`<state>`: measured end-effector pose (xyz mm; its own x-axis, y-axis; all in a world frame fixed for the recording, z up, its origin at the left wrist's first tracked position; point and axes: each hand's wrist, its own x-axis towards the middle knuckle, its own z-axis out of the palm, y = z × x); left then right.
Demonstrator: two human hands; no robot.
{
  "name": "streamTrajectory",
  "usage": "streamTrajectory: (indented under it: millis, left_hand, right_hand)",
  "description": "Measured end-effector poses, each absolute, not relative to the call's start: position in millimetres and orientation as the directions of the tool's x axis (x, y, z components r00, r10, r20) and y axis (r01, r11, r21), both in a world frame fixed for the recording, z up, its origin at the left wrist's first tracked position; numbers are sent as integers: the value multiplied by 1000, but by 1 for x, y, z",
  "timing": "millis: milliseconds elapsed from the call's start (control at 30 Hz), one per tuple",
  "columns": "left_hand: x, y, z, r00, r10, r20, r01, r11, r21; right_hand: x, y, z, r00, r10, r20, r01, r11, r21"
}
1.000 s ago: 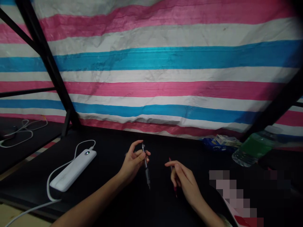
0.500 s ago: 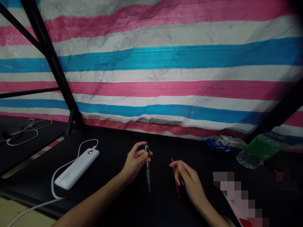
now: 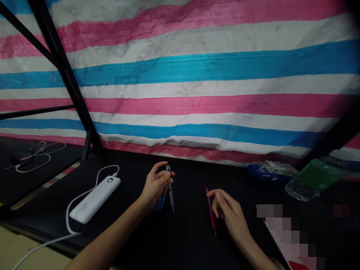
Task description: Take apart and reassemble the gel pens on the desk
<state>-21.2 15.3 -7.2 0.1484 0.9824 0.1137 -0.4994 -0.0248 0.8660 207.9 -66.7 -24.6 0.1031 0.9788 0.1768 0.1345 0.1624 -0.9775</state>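
My left hand [image 3: 156, 183] holds a clear pen [image 3: 170, 190] with a grey grip, its tip pointing down. The index finger rests over the pen's top end, and the other fingers close around the barrel. A dark blue object [image 3: 160, 202] shows just beneath this hand, partly hidden; its kind is unclear. To the right, my right hand [image 3: 226, 210] has its fingers closed at the upper part of a pink pen [image 3: 211, 215], which slants down toward the black table [image 3: 185, 240].
A white power bank [image 3: 95, 198] with a white cable lies at left. Toward the right stand a blue packet [image 3: 258, 172], a tilted bottle [image 3: 315, 178] with a green label, and a pink-edged, pixelated item [image 3: 281, 240]. Striped sheeting hangs behind; black frame bars [image 3: 70, 90] flank the table.
My left hand with the clear pen has moved slightly left and up. A blue object now shows beneath it. The right hand stays nearly in place; more of the pink pen is visible.
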Motion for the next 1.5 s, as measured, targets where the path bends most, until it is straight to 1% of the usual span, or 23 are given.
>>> streamTrajectory:
  millis: [167,333,567,633,767,967,1100,1200,1267,1333,1400,1500]
  left_hand:
    - [-24,21,-11,135,988,76,-445,-8,896]
    - [-20,25,-12,199,972,123,-260,-68,963]
    - [-17,32,-14,202,970,136,-175,-101,979]
    - [-17,36,-17,198,965,173,-79,-160,984]
    - [-17,42,-23,209,940,268,163,-304,939]
    - [-18,43,-32,216,902,373,356,-428,831]
    - [-20,43,-36,237,871,430,441,-491,751]
    - [-21,43,-38,254,851,460,480,-524,704]
    - [-22,43,-38,270,840,471,485,-541,687]
    - [-22,41,-37,289,826,483,498,-561,661]
    - [-20,38,-34,316,801,508,535,-593,602]
    - [-16,31,-31,357,742,568,559,-657,506]
  right_hand:
    - [210,-66,-20,131,975,181,168,158,-973]
    - [217,-63,-19,173,963,206,221,166,-961]
    - [221,-60,-21,199,956,214,195,176,-965]
    - [222,-59,-21,195,959,206,196,167,-966]
    - [225,-56,-22,174,969,174,263,125,-957]
    - [229,-53,-21,172,968,183,393,103,-914]
    - [231,-53,-23,179,968,174,476,69,-877]
    - [233,-52,-25,170,972,160,571,35,-820]
    - [233,-52,-24,164,976,142,649,1,-761]
    - [231,-54,-22,171,978,119,735,-46,-676]
    - [229,-57,-19,165,980,111,819,-73,-569]
    - [225,-61,-19,106,986,127,902,-42,-429]
